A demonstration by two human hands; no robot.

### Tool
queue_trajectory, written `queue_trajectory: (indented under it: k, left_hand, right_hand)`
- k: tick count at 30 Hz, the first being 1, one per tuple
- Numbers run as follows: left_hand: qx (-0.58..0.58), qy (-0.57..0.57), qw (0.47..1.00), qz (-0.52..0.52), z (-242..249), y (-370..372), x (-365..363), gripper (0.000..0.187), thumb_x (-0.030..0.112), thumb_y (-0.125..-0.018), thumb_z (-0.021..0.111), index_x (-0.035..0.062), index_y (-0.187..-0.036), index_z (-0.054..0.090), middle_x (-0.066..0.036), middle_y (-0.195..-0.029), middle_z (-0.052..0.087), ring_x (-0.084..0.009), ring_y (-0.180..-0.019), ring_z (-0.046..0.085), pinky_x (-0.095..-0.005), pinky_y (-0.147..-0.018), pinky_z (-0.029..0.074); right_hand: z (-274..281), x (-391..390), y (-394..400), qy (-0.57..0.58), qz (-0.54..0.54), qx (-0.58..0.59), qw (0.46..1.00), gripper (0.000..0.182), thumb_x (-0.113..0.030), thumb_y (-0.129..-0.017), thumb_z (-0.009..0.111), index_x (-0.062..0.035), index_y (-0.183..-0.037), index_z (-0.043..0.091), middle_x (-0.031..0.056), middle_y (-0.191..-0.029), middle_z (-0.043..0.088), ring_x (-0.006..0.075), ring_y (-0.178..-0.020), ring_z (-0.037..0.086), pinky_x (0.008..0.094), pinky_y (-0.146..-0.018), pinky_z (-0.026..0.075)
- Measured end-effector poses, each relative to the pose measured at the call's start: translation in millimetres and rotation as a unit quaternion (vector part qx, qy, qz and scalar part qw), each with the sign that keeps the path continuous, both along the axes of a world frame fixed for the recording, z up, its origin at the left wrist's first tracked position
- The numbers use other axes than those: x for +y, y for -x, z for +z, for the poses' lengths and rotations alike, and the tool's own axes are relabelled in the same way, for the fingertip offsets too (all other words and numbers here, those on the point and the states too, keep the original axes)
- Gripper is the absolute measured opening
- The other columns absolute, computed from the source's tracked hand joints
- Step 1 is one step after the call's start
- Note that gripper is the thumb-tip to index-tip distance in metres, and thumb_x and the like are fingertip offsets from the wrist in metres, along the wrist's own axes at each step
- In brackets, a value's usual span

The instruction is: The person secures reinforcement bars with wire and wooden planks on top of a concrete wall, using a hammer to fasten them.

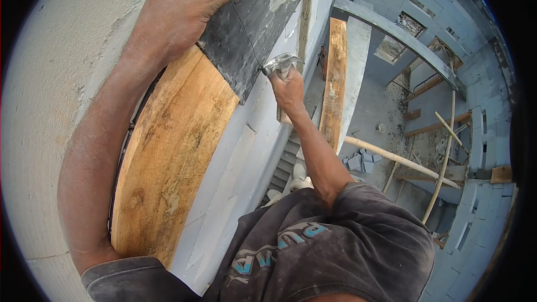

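Note:
My left hand [178,14] is at the top left, over the upper edge of a dark board [254,28], with thumb and fingers pinched on a thin dark wire or string [241,22]. The line runs down across the board to my right hand [288,86]. That hand is closed round a metal-headed tool [283,62], apparently a hammer, its head near the board's right edge. Below the dark board lies a long wooden plank [176,156], partly covered by it at the top. My left forearm lies along the plank's left side.
A pale plastered wall [50,106] fills the left. Beside the plank runs a light block wall [224,162]. Right and below are an upright wooden plank [334,78], bamboo poles [403,161], broken blocks [362,160] and a block wall with openings [481,212].

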State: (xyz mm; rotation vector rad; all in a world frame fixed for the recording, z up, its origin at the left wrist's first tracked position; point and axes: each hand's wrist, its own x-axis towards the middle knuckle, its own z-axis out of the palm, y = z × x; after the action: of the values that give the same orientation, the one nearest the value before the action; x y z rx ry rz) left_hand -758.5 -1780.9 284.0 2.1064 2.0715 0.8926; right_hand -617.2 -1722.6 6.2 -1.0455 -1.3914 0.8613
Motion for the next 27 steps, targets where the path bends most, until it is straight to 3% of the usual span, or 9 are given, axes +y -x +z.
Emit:
queue_trajectory:
  k: [3, 8, 11, 14, 17, 20, 23, 24, 27]
  left_hand:
    - [-0.017, -0.007, 1.000, -0.021, -1.7, 0.5, 0.5, 0.035, 0.048, -0.092, 0.064, 0.0131, -0.091, 0.067, 0.002, -0.068, 0.059, -0.0078, -0.066, 0.056, -0.0288, -0.070, 0.047]
    - [0.000, -0.011, 1.000, -0.021, -2.6, 4.3, 3.8, 0.035, 0.048, -0.092, 0.063, 0.0126, -0.092, 0.067, 0.003, -0.066, 0.057, -0.0064, -0.064, 0.053, -0.0276, -0.066, 0.045]
    - [0.006, -0.013, 1.000, -0.016, -3.8, 4.4, 3.8, 0.035, 0.048, -0.093, 0.063, 0.0126, -0.091, 0.067, 0.003, -0.064, 0.056, -0.0059, -0.063, 0.052, -0.0276, -0.065, 0.045]
    - [-0.002, -0.009, 1.000, -0.020, -3.7, 4.9, 4.2, 0.035, 0.048, -0.093, 0.063, 0.0125, -0.090, 0.066, 0.004, -0.064, 0.055, -0.0061, -0.062, 0.051, -0.0274, -0.064, 0.044]
    - [-0.006, -0.022, 0.999, -0.030, -5.1, 4.7, 4.4, 0.035, 0.047, -0.093, 0.062, 0.0122, -0.089, 0.066, 0.004, -0.064, 0.054, -0.0064, -0.061, 0.050, -0.0268, -0.063, 0.044]
    - [-0.008, -0.026, 0.999, -0.022, -3.6, 0.3, 3.1, 0.035, 0.046, -0.093, 0.062, 0.0116, -0.089, 0.066, 0.003, -0.066, 0.054, -0.0069, -0.062, 0.050, -0.0265, -0.063, 0.044]
    - [-0.005, -0.035, 0.999, -0.017, -5.4, 1.3, 4.1, 0.035, 0.045, -0.093, 0.063, 0.0108, -0.091, 0.066, 0.002, -0.067, 0.055, -0.0074, -0.062, 0.051, -0.0271, -0.062, 0.045]
    - [-0.003, -0.041, 0.999, -0.018, -6.6, 2.2, 4.9, 0.035, 0.045, -0.093, 0.063, 0.0105, -0.091, 0.067, 0.002, -0.067, 0.055, -0.0075, -0.062, 0.051, -0.0274, -0.062, 0.045]
    - [-0.010, -0.023, 0.999, -0.021, -5.3, 2.1, 5.3, 0.035, 0.044, -0.093, 0.063, 0.0096, -0.094, 0.067, 0.001, -0.068, 0.055, -0.0078, -0.062, 0.051, -0.0280, -0.062, 0.045]
  right_hand:
    - [6.1, 6.6, -1.0, 0.143, 0.067, 0.089, 0.983, 0.021, -0.022, -0.086, 0.067, -0.0017, -0.092, 0.063, 0.0049, -0.070, 0.062, 0.0131, -0.062, 0.057, 0.0316, -0.060, 0.048]
    - [18.1, 15.4, -13.3, 0.127, 0.106, 0.037, 0.986, 0.027, -0.028, -0.085, 0.071, -0.0027, -0.085, 0.061, -0.0005, -0.063, 0.056, 0.0104, -0.056, 0.052, 0.0303, -0.056, 0.045]
    - [46.4, 12.7, -23.7, 0.173, 0.134, -0.002, 0.976, 0.026, -0.028, -0.085, 0.072, -0.0037, -0.082, 0.062, -0.0004, -0.061, 0.054, 0.0100, -0.055, 0.049, 0.0299, -0.054, 0.042]
    - [65.0, 11.0, -30.2, 0.195, 0.197, 0.041, 0.960, 0.024, -0.026, -0.086, 0.071, -0.0054, -0.080, 0.062, -0.0009, -0.061, 0.053, 0.0091, -0.055, 0.047, 0.0287, -0.053, 0.039]
    - [72.4, 11.1, -33.2, 0.154, 0.228, -0.024, 0.961, 0.022, -0.026, -0.088, 0.072, -0.0072, -0.081, 0.063, -0.0024, -0.058, 0.052, 0.0071, -0.053, 0.046, 0.0261, -0.051, 0.039]
    - [69.5, 13.9, -42.2, 0.161, 0.279, -0.038, 0.946, 0.022, -0.022, -0.087, 0.071, -0.0046, -0.099, 0.070, -0.0024, -0.063, 0.054, 0.0065, -0.054, 0.046, 0.0262, -0.051, 0.039]
    - [80.5, 12.3, -52.0, 0.083, 0.297, -0.124, 0.943, 0.032, -0.020, -0.085, 0.071, -0.0071, -0.114, 0.070, 0.0013, -0.075, 0.062, 0.0106, -0.066, 0.056, 0.0289, -0.060, 0.046]
    - [68.6, 22.2, -52.8, 0.028, 0.318, -0.108, 0.942, 0.031, -0.020, -0.084, 0.070, -0.0085, -0.113, 0.069, 0.0049, -0.087, 0.066, 0.0173, -0.084, 0.063, 0.0354, -0.076, 0.051]
    - [86.9, 32.8, -59.8, 0.033, 0.365, -0.163, 0.916, 0.030, -0.018, -0.084, 0.069, -0.0077, -0.112, 0.069, 0.0093, -0.100, 0.068, 0.0236, -0.101, 0.063, 0.0388, -0.092, 0.048]
